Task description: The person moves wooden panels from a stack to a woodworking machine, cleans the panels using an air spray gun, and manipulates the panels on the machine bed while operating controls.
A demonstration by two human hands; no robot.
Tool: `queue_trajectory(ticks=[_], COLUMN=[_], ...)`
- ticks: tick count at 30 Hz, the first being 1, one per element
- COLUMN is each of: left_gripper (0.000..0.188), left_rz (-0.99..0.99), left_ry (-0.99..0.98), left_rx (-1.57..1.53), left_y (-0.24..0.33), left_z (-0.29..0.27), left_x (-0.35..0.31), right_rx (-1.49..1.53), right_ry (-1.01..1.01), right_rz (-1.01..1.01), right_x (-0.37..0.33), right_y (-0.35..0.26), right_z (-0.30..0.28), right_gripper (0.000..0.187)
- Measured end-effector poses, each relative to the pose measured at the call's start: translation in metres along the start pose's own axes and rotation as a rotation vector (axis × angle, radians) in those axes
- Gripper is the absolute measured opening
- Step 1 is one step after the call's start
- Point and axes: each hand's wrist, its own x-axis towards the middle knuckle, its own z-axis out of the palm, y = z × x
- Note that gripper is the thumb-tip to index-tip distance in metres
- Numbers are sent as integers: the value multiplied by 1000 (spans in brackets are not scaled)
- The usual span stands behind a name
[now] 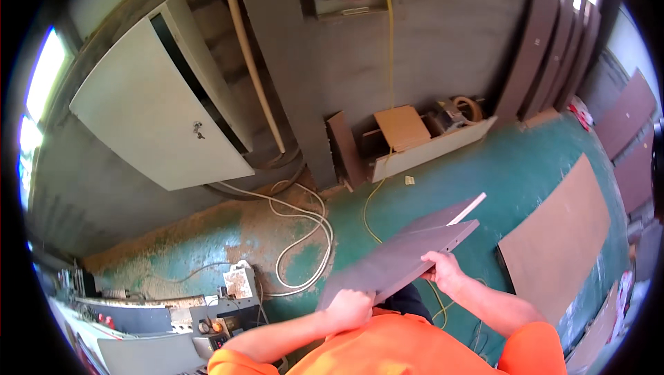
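In front of my body I carry a flat grey-brown board, tilted, with small holes along its right end. My left hand is closed on its near left edge, fingers mostly hidden. Along the near edge at the right, my right hand grips the same board, thumb on top. Just beyond it shows a second grey board with a pale end; whether the two touch I cannot tell.
A coiled pale hose and a yellow cable lie on the green floor. At lower left stands a machine. A large brown sheet is at right. Offcuts fill a low bin by the wall, near an open white cabinet.
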Motion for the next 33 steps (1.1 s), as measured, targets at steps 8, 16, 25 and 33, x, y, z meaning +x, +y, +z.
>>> queue_trajectory(ticks=[8,16,25,33], left_gripper=[14,12,11,14], left_rz=[-88,-140,12,-158], left_ry=[49,150,235,93], left_rx=[124,153,116,82], left_y=[-63,-157,-279,-366], left_z=[-92,-148,-176,-209], left_x=[159,217,257,290], right_rx=[106,130,245,208], right_ry=[37,10,80,82], right_rz=[41,113,216,149], right_x=[141,223,316,386], right_y=[-121,-189,-198,-210], right_z=[17,95,155,223], right_gripper=[22,19,25,29])
